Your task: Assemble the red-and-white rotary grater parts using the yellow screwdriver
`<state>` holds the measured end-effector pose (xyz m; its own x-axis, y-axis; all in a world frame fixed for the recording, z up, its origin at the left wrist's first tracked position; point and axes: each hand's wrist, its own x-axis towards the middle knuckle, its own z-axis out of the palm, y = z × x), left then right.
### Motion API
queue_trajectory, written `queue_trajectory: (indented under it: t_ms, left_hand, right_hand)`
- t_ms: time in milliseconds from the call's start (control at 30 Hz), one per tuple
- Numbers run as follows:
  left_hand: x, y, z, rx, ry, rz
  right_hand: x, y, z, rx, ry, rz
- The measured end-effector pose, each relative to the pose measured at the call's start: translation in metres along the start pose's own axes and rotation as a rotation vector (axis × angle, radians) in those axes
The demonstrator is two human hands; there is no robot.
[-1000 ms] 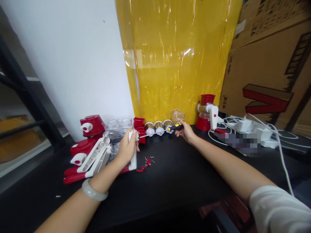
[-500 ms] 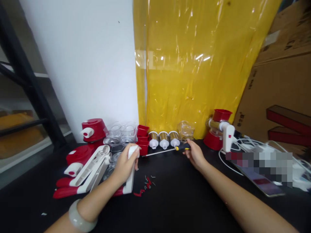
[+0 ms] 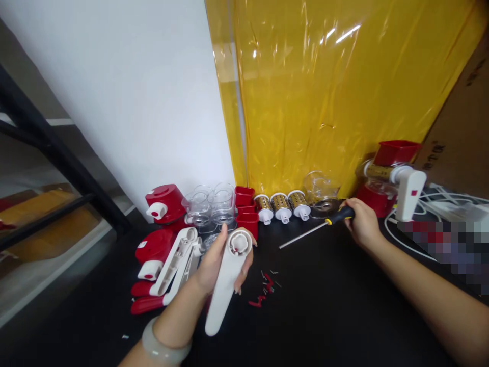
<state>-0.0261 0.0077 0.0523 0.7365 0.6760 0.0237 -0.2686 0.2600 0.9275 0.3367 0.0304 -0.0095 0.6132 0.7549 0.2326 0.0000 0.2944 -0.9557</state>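
Note:
My left hand (image 3: 214, 260) is wrapped around a white crank handle (image 3: 226, 293), its round socket end facing up toward me. In my right hand (image 3: 361, 219) is a screwdriver (image 3: 338, 216) with a black and yellow grip, its shaft slanting down to the left, apart from the handle. Small red clips (image 3: 256, 302) and several screws (image 3: 273, 271) lie on the black table between the hands. To the left of my left hand rest more white handles with red grips (image 3: 176, 260).
Red grater bases (image 3: 166, 201), clear housings (image 3: 223, 201), red hoppers (image 3: 248, 219) and metal grating drums (image 3: 281, 206) line the back. An assembled red grater (image 3: 410, 188) stands at right beside white cables (image 3: 439, 196). A black rack (image 3: 46, 148) is at far left.
The crank handle has turned in my left hand so its socket end now shows. My right hand has drawn the screwdriver farther from it. The view has shifted.

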Motion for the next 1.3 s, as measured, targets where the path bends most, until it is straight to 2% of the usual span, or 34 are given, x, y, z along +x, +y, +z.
queue_trajectory:
  t_ms: [100,200,300,433,567,767,833,933,1067,1167,1233,1300]
  left_hand:
    - [0.001,-0.007,0.001,-0.059,-0.063,-0.008]
    - [0.002,-0.011,0.005,-0.098,-0.082,-0.042]
    - [0.003,-0.012,0.007,-0.157,-0.039,-0.037]
    - [0.006,-0.012,0.006,-0.132,-0.010,-0.042]
    - [0.007,-0.012,0.002,-0.083,0.075,-0.049]
    - [0.011,-0.007,0.001,0.046,0.180,-0.155]
    - [0.013,-0.006,0.002,0.093,0.254,-0.185]
    - [0.015,-0.008,0.006,0.195,0.445,-0.229]
    - [0.017,-0.017,0.012,0.385,0.555,-0.256]
    - [0.021,-0.026,0.011,0.498,0.633,-0.174]
    - [0.022,-0.031,0.008,0.628,0.633,-0.133]
    - [0.021,-0.034,0.005,0.870,0.607,-0.080]
  right_hand:
    - [0.000,0.005,-0.002,0.004,0.014,0.023]
    - [-0.003,0.008,-0.001,0.016,0.008,-0.017]
    - [-0.009,0.010,0.000,-0.038,-0.040,-0.002]
    - [-0.015,0.014,-0.002,-0.093,-0.064,0.018]
    - [-0.011,0.015,-0.002,-0.098,-0.050,-0.011]
    - [-0.010,0.004,0.003,-0.105,-0.049,-0.129]
    - [-0.011,0.001,0.004,-0.159,-0.080,-0.164]
    - [-0.008,0.000,0.005,-0.194,-0.111,-0.202]
    - [0.005,0.000,-0.001,-0.194,-0.253,-0.171]
    - [0.015,-0.004,-0.012,-0.187,-0.484,-0.076]
    - [0.019,-0.009,-0.020,-0.255,-0.622,-0.024]
    - [0.021,-0.014,-0.028,-0.437,-0.728,-0.027]
